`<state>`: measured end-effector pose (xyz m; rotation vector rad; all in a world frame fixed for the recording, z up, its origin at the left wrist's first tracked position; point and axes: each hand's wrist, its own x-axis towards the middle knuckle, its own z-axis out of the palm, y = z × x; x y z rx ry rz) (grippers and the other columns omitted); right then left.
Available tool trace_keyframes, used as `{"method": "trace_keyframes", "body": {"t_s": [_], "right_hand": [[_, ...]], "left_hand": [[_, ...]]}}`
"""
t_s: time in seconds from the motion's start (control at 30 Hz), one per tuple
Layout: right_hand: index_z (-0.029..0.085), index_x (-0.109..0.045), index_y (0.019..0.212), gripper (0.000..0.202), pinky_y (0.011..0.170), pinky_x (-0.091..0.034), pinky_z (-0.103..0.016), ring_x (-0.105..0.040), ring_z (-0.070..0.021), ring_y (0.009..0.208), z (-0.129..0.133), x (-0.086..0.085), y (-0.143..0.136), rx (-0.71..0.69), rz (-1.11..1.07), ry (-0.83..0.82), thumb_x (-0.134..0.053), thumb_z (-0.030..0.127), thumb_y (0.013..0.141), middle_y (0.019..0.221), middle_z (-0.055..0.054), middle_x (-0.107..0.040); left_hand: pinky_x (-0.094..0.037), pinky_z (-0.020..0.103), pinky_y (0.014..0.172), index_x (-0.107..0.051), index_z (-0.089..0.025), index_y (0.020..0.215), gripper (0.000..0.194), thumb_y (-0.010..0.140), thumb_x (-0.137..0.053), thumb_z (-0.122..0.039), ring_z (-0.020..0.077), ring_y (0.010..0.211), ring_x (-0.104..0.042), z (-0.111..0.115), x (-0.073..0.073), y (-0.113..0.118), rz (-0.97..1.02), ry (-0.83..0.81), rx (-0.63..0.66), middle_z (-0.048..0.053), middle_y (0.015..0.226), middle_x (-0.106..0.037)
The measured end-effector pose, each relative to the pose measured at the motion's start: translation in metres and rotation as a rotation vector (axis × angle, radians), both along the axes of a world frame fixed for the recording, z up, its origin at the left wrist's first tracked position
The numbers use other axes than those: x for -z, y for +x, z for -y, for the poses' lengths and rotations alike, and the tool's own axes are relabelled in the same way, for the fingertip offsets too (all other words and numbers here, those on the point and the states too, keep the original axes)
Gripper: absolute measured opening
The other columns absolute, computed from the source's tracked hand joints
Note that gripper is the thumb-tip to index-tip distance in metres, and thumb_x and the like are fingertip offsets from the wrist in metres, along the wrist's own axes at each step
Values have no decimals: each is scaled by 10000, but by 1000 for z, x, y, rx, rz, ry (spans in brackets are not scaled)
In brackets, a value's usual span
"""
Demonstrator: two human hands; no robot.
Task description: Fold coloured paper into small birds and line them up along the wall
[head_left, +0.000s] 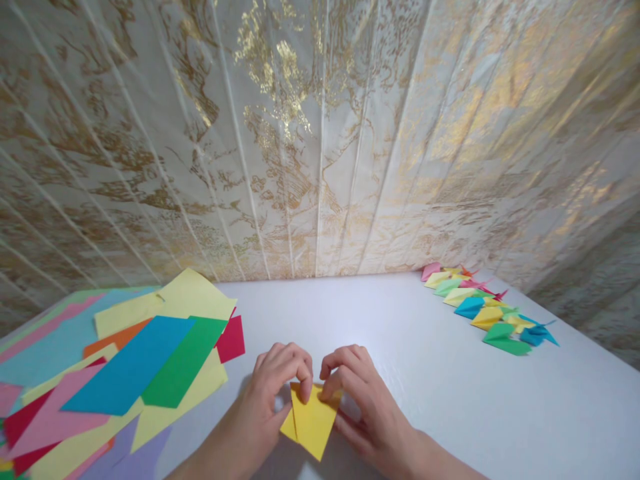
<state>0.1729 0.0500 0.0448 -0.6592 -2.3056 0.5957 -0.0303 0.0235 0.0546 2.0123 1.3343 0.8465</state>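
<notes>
A: Pinching the top edge, both of them. The left hand (273, 393) and the right hand (357, 400) each have thumb and fingertips closed on the upper corner area of the folded yellow paper (311, 421), which sits low in the middle of the white table (400, 333), just in front of the person, its pointed end aimed back toward them.

B: How would you expect that piece to handle?

A: Very light, I'd judge, and thin, yet stiffened a little by its creases. It should bend or crumple under a careless squeeze and could slide on the smooth tabletop. Holding it at the folded edges near the top, where the layers double up, looks the safest grip; the loose point at the bottom would flex.

B: And the counts?

A: One piece in hand. Two hands, no one else in view. To the left lies a loose pile of coloured paper sheets (125, 360), overlapping so much that I can't give a firm number; blue, green, yellow, red, pink, orange and lilac all show. To the right, near the wall (320, 133), a row of finished folded shapes (487, 310) runs along the table, roughly a dozen or more, too small and overlapped to count exactly.
</notes>
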Motion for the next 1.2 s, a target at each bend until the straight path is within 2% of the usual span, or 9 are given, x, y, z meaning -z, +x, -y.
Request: {"method": "trace_keyframes", "body": {"t_s": [0.1,0.2,0.3,0.4,0.47,0.53,0.7,0.8,1.2], "right_hand": [[221,-506,902,157,807,-358,-377,-514,-219,842,-3,1,1,0,233,282,-496,64,893,954,-46,-644],[214,-538,861,159,754,-333,-378,-484,-222,752,-6,5,-1,84,479,378,-544,57,888,859,-45,-645],[202,-578,862,118,726,-329,-373,-490,-220,748,-7,8,-2,108,546,332,-608,88,858,858,-50,-649],[195,-621,882,118,730,-350,-352,-527,-214,793,-9,7,0,88,491,199,-638,96,822,890,-48,-662],[203,-657,896,114,747,-378,-323,-555,-197,811,-13,4,4,56,411,65,-631,99,856,894,-33,-673],[209,-685,876,123,766,-409,-293,-579,-178,813,-19,1,6,38,317,-86,-615,112,901,865,-17,-679],[202,-722,882,156,715,-447,-247,-622,-158,767,-30,-1,1,174,174,-354,-631,77,863,819,1,-702],[204,-725,916,196,727,-459,-240,-650,-156,774,-31,1,-4,204,172,-363,-620,56,842,860,0,-729],[189,-684,885,179,670,-410,-215,-617,-147,749,-32,15,-4,141,217,-108,-608,27,876,833,-15,-676]], "left_hand": [[-388,381,921,-480,-242,772,214,738,-456,-33,228,1047,-527,0,11,-1,-11,-2,-69,14,1052,-597],[-399,382,915,-492,-248,830,375,637,-368,48,225,1054,-524,7,18,-1,-110,11,-101,15,1019,-600],[-406,384,875,-520,-257,911,424,598,-434,17,241,1007,-528,17,18,3,-241,18,-88,16,1035,-599],[-402,400,842,-553,-247,936,295,686,-596,-96,264,966,-526,21,16,8,-320,2,-89,27,1027,-608],[-395,392,818,-565,-234,905,174,771,-644,-157,255,938,-529,19,16,8,-329,12,-94,21,983,-613],[-386,374,792,-561,-225,849,81,858,-628,-179,233,898,-530,14,17,6,-332,41,-101,7,918,-609],[-383,365,773,-543,-208,764,185,947,-547,-176,220,875,-531,3,22,2,-357,82,-142,8,866,-592],[-387,370,772,-547,-208,765,199,957,-511,-169,222,877,-536,1,22,3,-390,94,-164,13,878,-593],[-371,384,749,-531,-212,796,197,971,-446,-183,243,862,-501,-2,28,4,-460,117,-159,28,886,-560]]}}
